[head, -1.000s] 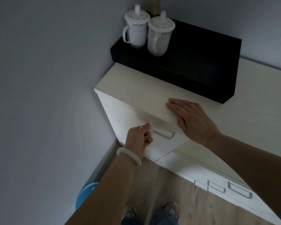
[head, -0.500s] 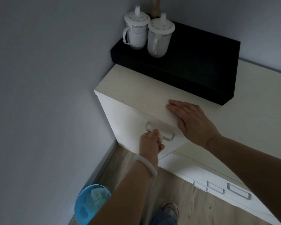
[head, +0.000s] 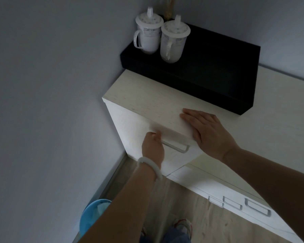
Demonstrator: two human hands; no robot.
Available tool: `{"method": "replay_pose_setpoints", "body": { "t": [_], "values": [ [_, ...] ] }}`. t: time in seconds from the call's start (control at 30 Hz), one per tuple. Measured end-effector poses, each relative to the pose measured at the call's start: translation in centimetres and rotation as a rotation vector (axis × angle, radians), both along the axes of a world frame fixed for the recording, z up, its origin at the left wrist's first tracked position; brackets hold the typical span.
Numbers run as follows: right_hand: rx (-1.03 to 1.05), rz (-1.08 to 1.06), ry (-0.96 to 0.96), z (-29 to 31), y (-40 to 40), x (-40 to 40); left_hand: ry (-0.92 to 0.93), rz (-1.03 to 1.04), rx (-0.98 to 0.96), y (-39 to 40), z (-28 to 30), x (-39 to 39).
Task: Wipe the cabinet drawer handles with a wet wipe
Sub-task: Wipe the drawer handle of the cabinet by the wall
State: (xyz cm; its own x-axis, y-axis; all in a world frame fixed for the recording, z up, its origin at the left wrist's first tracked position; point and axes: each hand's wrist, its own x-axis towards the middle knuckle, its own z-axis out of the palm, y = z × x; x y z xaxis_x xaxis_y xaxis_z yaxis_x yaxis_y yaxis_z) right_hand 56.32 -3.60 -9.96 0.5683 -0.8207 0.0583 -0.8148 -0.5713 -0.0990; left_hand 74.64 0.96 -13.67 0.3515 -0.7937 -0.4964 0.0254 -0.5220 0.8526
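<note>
Head view, dim light. The left hand (head: 152,146), a pale bangle (head: 148,165) on its wrist, is at the left end of the top drawer handle (head: 176,146); its grip is narrow, fingers curled at the handle's end, and whether a wet wipe lies inside the grip cannot be told. The rest of the handle, a pale bar, runs to the right of this grip on the drawer front (head: 130,130). The right hand (head: 207,132) lies flat, fingers straight, its grip wide and holding nothing, on the front edge of the cabinet's tabletop (head: 147,97), above and right of the handle. Behind that hand a black tray (head: 218,67) rests on the tabletop, with two lidded white mugs (head: 158,35) touching at its far left corner. Below the right forearm, lower drawer handles (head: 256,208) are visible. Below the left forearm, a blue bin (head: 92,216) stands on the wooden floor (head: 209,223) beside the wall.
</note>
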Motion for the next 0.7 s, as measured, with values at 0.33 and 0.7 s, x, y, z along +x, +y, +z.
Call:
{"method": "replay_pose_setpoints", "body": {
  "t": [0.33,0.7],
  "values": [
    [-0.005,0.006,-0.007,-0.1,-0.2,-0.2,0.366,0.239,0.096,0.8,0.1,-1.5],
    [-0.008,0.006,-0.016,-0.2,-0.1,-0.1,0.375,-0.176,0.096,4.7,-0.8,-5.2]
  ]
}}
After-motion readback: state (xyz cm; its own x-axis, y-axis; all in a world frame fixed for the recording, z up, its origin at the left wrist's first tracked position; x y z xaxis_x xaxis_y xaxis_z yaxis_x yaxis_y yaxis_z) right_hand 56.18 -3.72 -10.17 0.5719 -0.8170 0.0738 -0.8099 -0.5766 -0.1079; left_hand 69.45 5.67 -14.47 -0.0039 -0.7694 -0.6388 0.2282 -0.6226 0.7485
